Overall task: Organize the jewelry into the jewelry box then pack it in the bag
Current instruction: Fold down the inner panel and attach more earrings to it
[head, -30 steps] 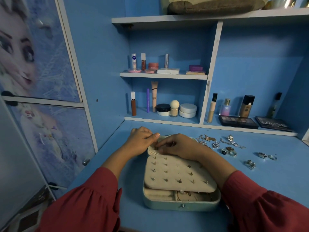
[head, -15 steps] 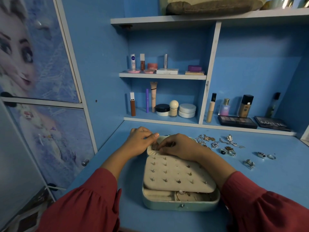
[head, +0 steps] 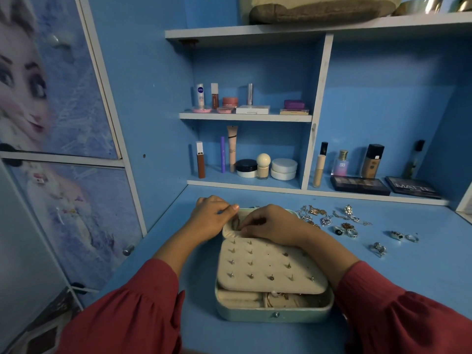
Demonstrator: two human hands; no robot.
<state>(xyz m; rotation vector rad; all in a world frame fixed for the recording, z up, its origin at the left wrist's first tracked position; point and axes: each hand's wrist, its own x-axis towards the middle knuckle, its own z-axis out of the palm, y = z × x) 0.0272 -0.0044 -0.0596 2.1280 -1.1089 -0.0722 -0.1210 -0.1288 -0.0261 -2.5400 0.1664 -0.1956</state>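
Near the desk's front edge sits the open jewelry box [head: 274,311], its cream stud panel [head: 270,267] lying tilted across it, pins showing. At the panel's far end the left hand [head: 213,218] curls round the padded rim while the right hand [head: 273,223] has fingertips bent in, apparently pinching a small piece; what exactly, I cannot tell. Best to steady the rim and seat it gently. Loose rings and chains [head: 342,226] wait toward the desk's right side.
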